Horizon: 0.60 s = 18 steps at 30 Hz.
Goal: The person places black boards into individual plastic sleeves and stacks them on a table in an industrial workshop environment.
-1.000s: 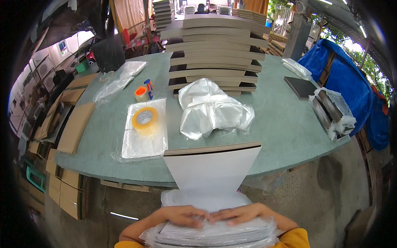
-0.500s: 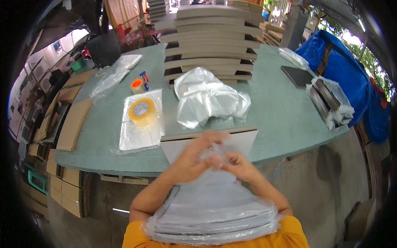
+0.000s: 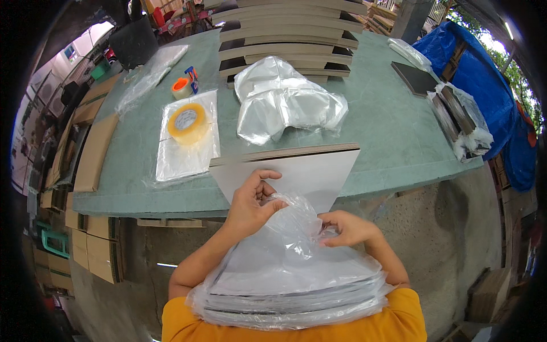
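Observation:
Between my hands is a thin clear plastic bag point(image 3: 302, 219), crumpled in the middle. My left hand point(image 3: 250, 199) pinches its upper left part between thumb and curled fingers. On the other side my right hand point(image 3: 348, 228) is closed on the bag's right edge, thumb against fingers. Beneath them, close to my body, lies a stack of flat plastic-wrapped sheets point(image 3: 290, 302). Just beyond my hands, a small stack of flat white-faced boards point(image 3: 307, 176) stands tilted at the table's near edge; its lower part is hidden by the bag and hands.
On the green table point(image 3: 399, 131) lie a crumpled pile of clear bags point(image 3: 285, 102), a tape roll point(image 3: 187, 124) on flat bags point(image 3: 191, 154), and a small orange-cored roll point(image 3: 182, 88). A tall board stack point(image 3: 290, 43) rises behind. Plastic-wrapped dark pieces point(image 3: 458, 119) sit at right, cardboard point(image 3: 94, 154) at left.
My hands have moved apart, spreading the plastic bag between them; the right hand has come lower and to the right. The view has tilted down, so the table sits higher.

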Each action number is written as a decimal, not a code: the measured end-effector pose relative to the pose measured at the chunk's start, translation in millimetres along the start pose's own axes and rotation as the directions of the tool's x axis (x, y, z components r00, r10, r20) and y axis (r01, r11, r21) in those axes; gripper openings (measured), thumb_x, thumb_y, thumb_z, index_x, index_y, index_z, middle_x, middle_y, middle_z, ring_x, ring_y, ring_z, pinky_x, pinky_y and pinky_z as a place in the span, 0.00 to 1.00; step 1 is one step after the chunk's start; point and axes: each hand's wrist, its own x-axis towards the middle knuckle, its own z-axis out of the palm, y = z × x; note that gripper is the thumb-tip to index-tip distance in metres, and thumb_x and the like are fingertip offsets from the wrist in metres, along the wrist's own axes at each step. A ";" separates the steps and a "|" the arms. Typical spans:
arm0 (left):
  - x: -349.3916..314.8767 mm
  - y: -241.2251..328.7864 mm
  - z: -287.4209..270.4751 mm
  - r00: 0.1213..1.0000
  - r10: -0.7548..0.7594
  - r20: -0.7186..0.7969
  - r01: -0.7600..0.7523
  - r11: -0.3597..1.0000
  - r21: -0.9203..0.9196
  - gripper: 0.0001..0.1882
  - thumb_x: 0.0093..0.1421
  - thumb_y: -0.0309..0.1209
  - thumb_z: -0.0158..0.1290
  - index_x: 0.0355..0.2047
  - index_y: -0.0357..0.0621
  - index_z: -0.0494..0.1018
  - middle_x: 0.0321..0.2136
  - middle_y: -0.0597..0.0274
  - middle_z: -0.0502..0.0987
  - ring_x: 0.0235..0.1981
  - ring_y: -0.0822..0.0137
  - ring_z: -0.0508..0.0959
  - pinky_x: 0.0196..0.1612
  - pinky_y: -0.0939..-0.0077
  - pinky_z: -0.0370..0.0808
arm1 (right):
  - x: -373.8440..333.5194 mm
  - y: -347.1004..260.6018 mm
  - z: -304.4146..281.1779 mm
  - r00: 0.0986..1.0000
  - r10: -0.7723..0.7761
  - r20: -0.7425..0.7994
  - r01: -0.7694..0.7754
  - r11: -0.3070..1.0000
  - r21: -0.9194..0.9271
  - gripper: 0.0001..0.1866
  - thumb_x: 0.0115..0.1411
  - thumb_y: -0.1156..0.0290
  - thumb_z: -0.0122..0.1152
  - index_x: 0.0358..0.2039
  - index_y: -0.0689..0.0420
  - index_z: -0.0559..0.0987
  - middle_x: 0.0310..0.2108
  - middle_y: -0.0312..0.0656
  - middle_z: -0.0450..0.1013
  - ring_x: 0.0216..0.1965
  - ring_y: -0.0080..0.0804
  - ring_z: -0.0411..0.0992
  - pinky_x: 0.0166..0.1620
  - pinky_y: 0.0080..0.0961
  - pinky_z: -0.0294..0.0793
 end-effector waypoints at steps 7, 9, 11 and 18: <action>-0.5 4.6 2.6 0.987 0.164 0.002 -0.153 0.915 0.373 0.18 0.45 0.27 0.59 0.37 0.41 0.67 0.19 0.67 0.67 0.19 0.80 0.65 0.23 0.86 0.63 | 2.0 -55.0 6.6 0.843 -0.128 -0.523 -0.035 0.956 -0.290 0.10 0.45 0.70 0.62 0.27 0.61 0.76 0.23 0.35 0.71 0.26 0.20 0.68 0.30 0.17 0.66; 0.1 10.0 0.6 0.950 0.312 0.007 -0.285 0.857 0.429 0.16 0.44 0.27 0.59 0.34 0.40 0.69 0.21 0.69 0.68 0.20 0.81 0.65 0.23 0.87 0.62 | 3.0 -62.2 7.1 0.835 -0.022 -0.550 -0.120 0.968 -0.220 0.09 0.45 0.69 0.63 0.23 0.61 0.76 0.21 0.34 0.71 0.24 0.18 0.67 0.28 0.16 0.66; -5.3 19.1 -10.4 0.973 0.230 0.033 -0.222 0.873 0.434 0.14 0.44 0.28 0.59 0.32 0.41 0.70 0.20 0.68 0.69 0.20 0.80 0.65 0.23 0.86 0.63 | 1.5 -61.0 -1.8 0.883 0.086 -0.462 -0.022 0.990 0.142 0.09 0.46 0.68 0.63 0.22 0.61 0.76 0.20 0.33 0.71 0.24 0.17 0.67 0.28 0.15 0.65; -11.9 30.3 13.9 0.958 0.121 0.259 -0.173 0.967 0.189 0.14 0.48 0.31 0.56 0.15 0.38 0.64 0.13 0.69 0.62 0.16 0.77 0.59 0.19 0.81 0.58 | 30.8 -42.5 9.2 0.937 -0.026 -0.348 0.226 0.806 0.548 0.08 0.52 0.68 0.57 0.21 0.59 0.74 0.21 0.34 0.70 0.26 0.16 0.66 0.30 0.13 0.65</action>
